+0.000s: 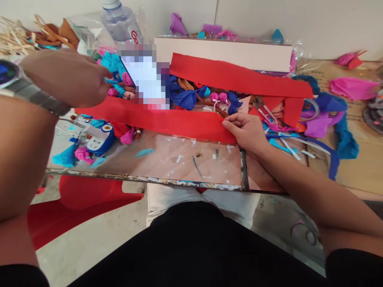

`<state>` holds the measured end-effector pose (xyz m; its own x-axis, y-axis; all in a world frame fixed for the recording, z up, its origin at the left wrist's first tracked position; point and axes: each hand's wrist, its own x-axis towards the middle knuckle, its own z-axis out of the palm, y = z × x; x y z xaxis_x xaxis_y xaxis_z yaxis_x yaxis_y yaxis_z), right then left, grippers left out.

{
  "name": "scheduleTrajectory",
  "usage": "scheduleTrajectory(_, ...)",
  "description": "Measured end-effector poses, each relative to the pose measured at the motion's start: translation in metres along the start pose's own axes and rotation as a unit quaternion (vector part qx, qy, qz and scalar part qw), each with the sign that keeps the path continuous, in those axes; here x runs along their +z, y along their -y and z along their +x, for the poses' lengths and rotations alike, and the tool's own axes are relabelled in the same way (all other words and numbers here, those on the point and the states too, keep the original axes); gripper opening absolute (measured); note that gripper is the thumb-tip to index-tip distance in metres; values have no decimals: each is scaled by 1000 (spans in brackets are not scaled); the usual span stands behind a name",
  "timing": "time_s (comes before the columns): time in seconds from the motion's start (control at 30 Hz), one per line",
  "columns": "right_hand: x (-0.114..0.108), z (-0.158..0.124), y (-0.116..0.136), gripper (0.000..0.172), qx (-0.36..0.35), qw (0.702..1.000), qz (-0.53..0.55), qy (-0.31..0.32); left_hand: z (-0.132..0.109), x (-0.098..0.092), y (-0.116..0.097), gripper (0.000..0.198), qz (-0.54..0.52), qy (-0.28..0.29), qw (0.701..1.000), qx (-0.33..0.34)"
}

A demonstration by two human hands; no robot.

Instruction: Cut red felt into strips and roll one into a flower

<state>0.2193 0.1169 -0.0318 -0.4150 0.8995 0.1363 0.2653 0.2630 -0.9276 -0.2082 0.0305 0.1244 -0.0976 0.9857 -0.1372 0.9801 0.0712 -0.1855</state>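
A long red crepe paper strip (179, 124) stretches across the near part of the table. My right hand (247, 131) pinches its right end between thumb and fingers. At the strip's left end, my left hand (68, 77), with a watch on the wrist, is closed against the paper; its fingertips are partly hidden and slightly blurred. Farther back, a second red strip (239, 77) lies slanting over the clutter, in front of a long pale box (224, 54). A pair of scissors (265, 111) rests just behind my right hand.
A lit phone (146, 79) leans before a clear bottle (122, 24). A blue and white power socket (101, 140) sits near the left front edge. Coloured paper scraps and rolled pink paper roses surround them. A roll of tape (311, 109) and a blue cable lie right; a red chair (80, 195) stands below.
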Motion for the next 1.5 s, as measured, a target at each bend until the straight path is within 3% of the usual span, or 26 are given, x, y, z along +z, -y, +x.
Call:
scheduleTrajectory(0.03, 0, 0, 1, 28, -3, 1000, 0, 3, -9, -5, -19, 49, 33, -36, 998, 40)
scheduleTrajectory(0.1, 1, -1, 2, 29, -12, 1000, -7, 9, -24, -8, -70, 46, -28, -130, 981, 139)
scheduleTrajectory(0.17, 2, -1, 4, 30, -20, 999, -20, 16, -30, -3, -126, 36, -123, -131, 954, 238)
scheduleTrajectory(0.27, 3, -2, 7, 32, -34, 998, -31, 38, -14, 19, -198, 31, -191, -138, 908, 347)
scheduleTrajectory(0.37, 2, -3, 8, 32, -52, 997, -15, 59, 18, 45, -233, 36, -231, -192, 874, 381)
scheduleTrajectory(0.43, 2, -4, 8, 29, -49, 997, -7, 65, 36, 57, -236, 37, -262, -173, 875, 369)
scheduleTrajectory(0.5, 1, -4, 6, 27, -40, 997, -6, 66, 47, 63, -231, 41, -302, -116, 879, 350)
scheduleTrajectory(0.57, 0, -4, 6, 27, -35, 997, -8, 66, 50, 66, -223, 45, -335, -63, 876, 340)
scheduleTrajectory(0.67, -2, -5, 7, 26, -32, 997, -4, 69, 49, 66, -215, 46, -362, -29, 870, 332)
scheduleTrajectory(0.9, -9, -1, 9, 24, -5, 996, 27, 83, 46, 69, -209, 47, -381, -26, 874, 300)
scheduleTrajectory(1.23, -7, -2, 0, 23, -23, 995, 31, 91, 39, 73, -193, 49, -372, -44, 890, 260)
scheduleTrajectory(1.5, -6, -4, -1, 34, -48, 993, 12, 105, 50, 67, -207, 33, -396, -27, 865, 308)
